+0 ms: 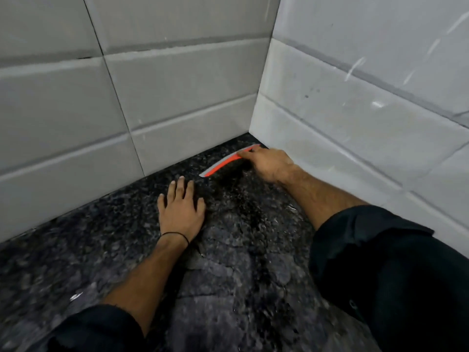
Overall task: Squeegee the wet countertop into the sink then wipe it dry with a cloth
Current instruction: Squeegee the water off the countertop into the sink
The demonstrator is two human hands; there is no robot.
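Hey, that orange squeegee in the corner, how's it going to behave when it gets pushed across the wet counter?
The squeegee looks thin and slim, so probably light. Its grey edge seems to be a soft strip, likely to flex against the countertop rather than scrape. The stone glistens wet, so it should glide easily, and the right hand may slip. The left hand lies flat, apart from it.
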